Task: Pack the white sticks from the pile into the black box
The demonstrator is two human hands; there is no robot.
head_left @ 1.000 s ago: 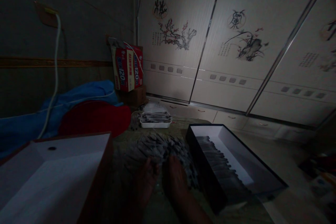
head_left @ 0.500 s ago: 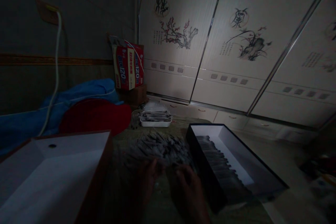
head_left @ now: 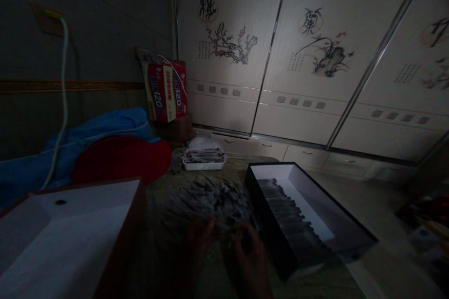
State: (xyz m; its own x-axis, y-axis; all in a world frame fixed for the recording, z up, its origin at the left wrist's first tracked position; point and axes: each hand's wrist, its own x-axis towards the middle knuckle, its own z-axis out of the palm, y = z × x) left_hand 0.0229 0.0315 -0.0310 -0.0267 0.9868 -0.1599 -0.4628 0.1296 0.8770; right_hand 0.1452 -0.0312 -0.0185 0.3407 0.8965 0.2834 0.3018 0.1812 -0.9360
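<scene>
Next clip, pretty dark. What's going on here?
A person's bare left hand and right hand are close together at the near edge of a loose heap of thin grey and black sticks; it is too dark to tell what they hold. On the right, a dark rectangular box with a white inside holds similar sticks laid side by side. More lie in a small white tray beyond the heap. A reddish-brown box stands at the left.

Left hand, right hand blurred, hold unclear; brown box cut off at left edge.
</scene>
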